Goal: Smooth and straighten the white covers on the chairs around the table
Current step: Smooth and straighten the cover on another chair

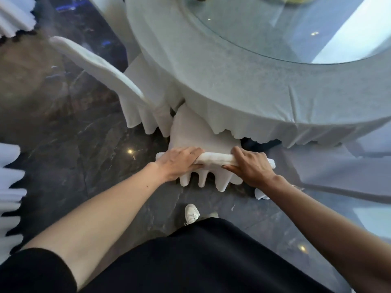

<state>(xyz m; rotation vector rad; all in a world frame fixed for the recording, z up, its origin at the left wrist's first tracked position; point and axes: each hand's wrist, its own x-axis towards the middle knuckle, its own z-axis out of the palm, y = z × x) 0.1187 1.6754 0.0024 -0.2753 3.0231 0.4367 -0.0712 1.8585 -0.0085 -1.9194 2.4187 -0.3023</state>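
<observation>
The left grip point(179, 163) and right grip point(250, 169) are both clamped on the chair cover point(213, 159), whose top edge runs sideways between them, equally near each, its seat beyond them under the tabletop point(243, 92).

The round counter draped in white cloth point(232, 85) overhangs the near white-covered chair point(196, 132), blocking reach ahead. A second white-covered chair point(101, 68) crowds its left; the dark marble floor point(74, 157) lies open on both sides.

no readable text, no labels, no brand marks, no numbers, no signs
</observation>
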